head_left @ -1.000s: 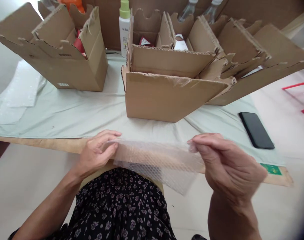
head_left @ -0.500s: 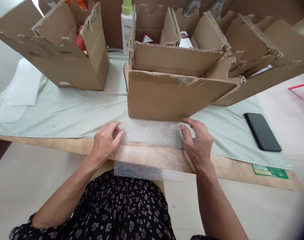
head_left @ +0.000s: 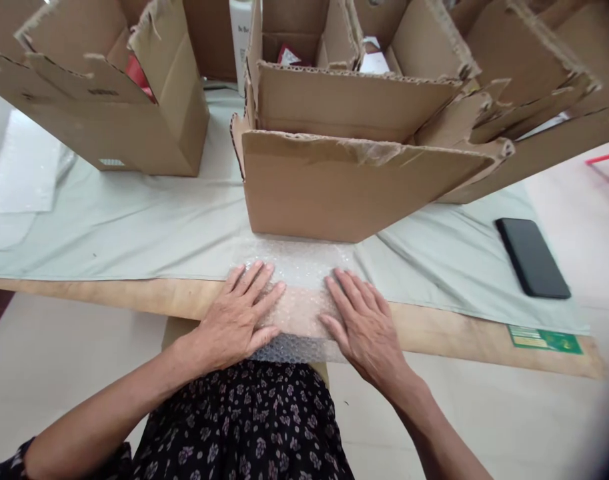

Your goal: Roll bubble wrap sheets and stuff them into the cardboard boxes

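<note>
A clear sheet of bubble wrap lies across the table's front edge, its near end hanging over. My left hand rests flat on its left side with fingers stretched out. On the right side of the sheet lies my right hand, also flat and spread. The sheet's far end reaches the foot of a cut cardboard box, just beyond my fingertips. Neither hand grips anything.
Another cardboard box with red contents stands at the left, near more bubble wrap. A white bottle stands behind. A black phone and a green card lie at the right of the cloth-covered table.
Both hands have come down from the sheet's far corners onto its middle, nearer each other, and flattened out. The view has shifted slightly.
</note>
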